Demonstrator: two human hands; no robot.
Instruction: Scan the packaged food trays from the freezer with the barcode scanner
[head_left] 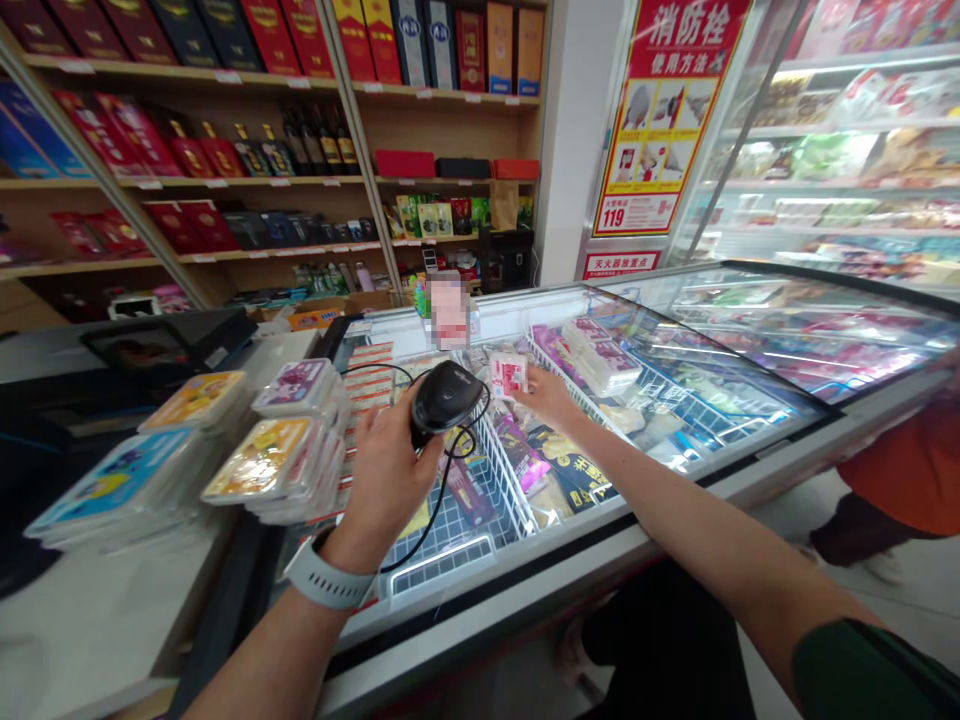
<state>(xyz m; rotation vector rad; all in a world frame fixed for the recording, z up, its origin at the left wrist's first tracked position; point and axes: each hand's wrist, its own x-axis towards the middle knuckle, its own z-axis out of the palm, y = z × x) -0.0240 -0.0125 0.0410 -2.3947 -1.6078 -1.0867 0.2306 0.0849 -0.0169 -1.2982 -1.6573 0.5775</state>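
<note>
The left hand [386,475] wraps the scanner [448,397]; the right hand [551,398] pinches the small pack [508,375] by its edge, above the freezer [480,618]. Best keep the pack steady, its label uncovered.

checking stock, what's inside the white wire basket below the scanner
A purple packet lies in the white wire basket, with something yellow partly visible. The left hand and scanner hide part of it.

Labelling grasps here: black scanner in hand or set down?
In hand: the left hand is wrapped around the black scanner, whose head sticks out above the grip.
</note>
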